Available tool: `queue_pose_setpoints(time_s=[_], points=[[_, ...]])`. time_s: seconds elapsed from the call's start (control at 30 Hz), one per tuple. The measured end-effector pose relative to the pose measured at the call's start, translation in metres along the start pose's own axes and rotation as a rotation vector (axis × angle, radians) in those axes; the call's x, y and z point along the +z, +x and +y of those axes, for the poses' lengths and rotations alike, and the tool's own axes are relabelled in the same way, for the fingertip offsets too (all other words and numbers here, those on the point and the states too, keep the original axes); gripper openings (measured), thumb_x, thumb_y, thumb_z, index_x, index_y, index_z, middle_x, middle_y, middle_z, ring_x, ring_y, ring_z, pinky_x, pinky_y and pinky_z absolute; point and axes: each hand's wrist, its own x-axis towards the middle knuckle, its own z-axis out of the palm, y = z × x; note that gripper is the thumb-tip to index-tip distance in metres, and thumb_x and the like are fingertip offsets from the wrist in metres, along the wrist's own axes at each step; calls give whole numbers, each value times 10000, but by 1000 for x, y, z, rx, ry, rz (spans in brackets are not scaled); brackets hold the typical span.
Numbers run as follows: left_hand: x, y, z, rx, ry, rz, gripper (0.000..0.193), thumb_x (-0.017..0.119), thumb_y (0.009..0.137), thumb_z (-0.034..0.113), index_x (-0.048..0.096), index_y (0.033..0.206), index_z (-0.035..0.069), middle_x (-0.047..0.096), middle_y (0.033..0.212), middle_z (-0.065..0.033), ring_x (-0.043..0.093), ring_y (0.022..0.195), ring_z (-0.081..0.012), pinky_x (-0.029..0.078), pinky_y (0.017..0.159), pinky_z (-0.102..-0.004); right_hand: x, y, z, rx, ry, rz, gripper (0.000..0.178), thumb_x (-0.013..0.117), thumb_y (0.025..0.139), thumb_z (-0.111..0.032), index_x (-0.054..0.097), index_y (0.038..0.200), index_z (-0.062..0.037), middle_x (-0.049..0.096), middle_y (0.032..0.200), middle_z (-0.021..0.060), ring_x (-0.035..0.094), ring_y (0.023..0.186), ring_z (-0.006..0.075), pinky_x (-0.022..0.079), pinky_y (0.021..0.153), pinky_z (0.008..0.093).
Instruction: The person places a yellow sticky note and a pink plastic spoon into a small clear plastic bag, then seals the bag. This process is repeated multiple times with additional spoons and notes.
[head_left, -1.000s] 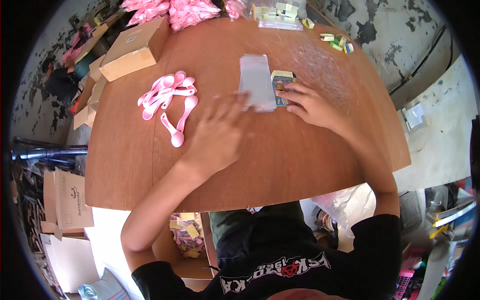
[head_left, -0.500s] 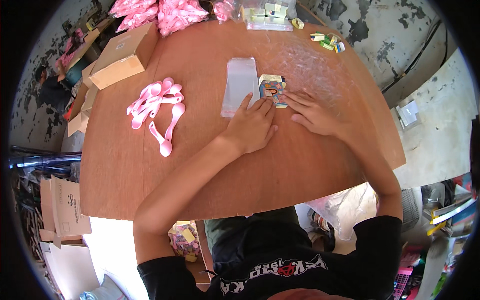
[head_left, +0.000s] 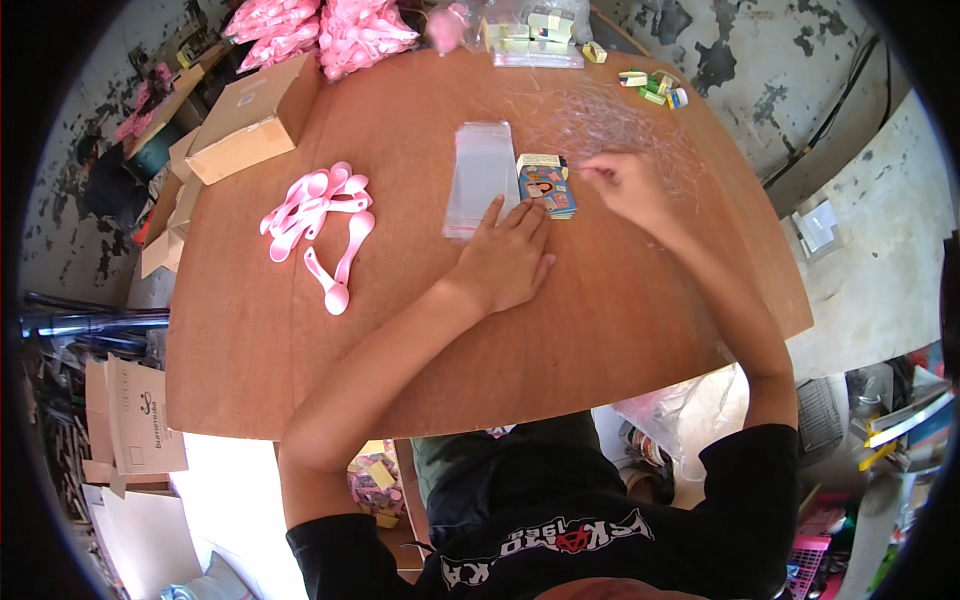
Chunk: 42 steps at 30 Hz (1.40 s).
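Clear plastic sleeves [head_left: 481, 178] lie in a flat stack near the middle of the brown tabletop [head_left: 600, 330], seen from the head camera. Left hand [head_left: 506, 259] rests palm down, fingers spread flat, fingertips touching the stack's lower right corner; it grips nothing. Just right of the stack sits a small pile of colourful picture cards [head_left: 549, 187], touching or nearly touching the sleeves' edge. Right hand [head_left: 622, 183] hovers just beside the cards' right side, fingers pinched together on something thin; what it pinches is too small to tell. Thin transparent strips [head_left: 610, 125] litter the tabletop beyond that hand. Pink plastic spoons [head_left: 322, 225] lie in a loose heap well left of the sleeves. A closed cardboard box [head_left: 252, 118] stands at the far left corner, with bags of pink spoons [head_left: 330, 30] behind it. Small coloured blocks [head_left: 655, 87] sit at the far right edge
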Motion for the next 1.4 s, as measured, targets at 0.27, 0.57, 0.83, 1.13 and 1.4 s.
queue_pose_setpoints(time_s=[0.27,0.57,0.83,1.13,1.4], points=[[-1,0,2,-19,-35,-19,532,462,971,300,450,1369,-54,446,1418,-186,394,1356,-299,279,1137,-531,50,22,-40,10,-272,-170,168,673,855,-200,725,841,-41,656,698,185,640,605,343,497,554,404],[1,-3,1,-23,-10,-7,539,461,970,302,452,1363,-67,431,1437,-193,375,1376,-299,309,1122,-522,-28,51,28,221,325,-375,225,640,928,-267,708,943,-52,692,841,18,617,728,108,493,608,303],[-2,6,2,-12,-10,-72,541,461,970,309,457,1356,-70,445,1426,-189,388,1368,-298,309,1130,-507,-90,75,95,251,3,-106,361,651,895,-249,670,1155,0,683,978,32,613,889,129,483,813,291],[-7,2,-2,-26,-21,-126,534,466,966,302,463,1349,-70,448,1422,-184,386,1367,-297,306,1131,-511,-109,69,33,222,657,-117,326,604,935,-204,652,1211,-35,703,1046,65,639,978,141,480,888,282],[1,-5,-6,-37,-18,-50,552,457,972,325,450,1363,-65,436,1426,-191,368,1376,-297,261,1153,-509,-77,24,19,292,-501,63,276,621,850,-156,710,1111,-157,699,1039,162,692,900,295,533,768,379]])
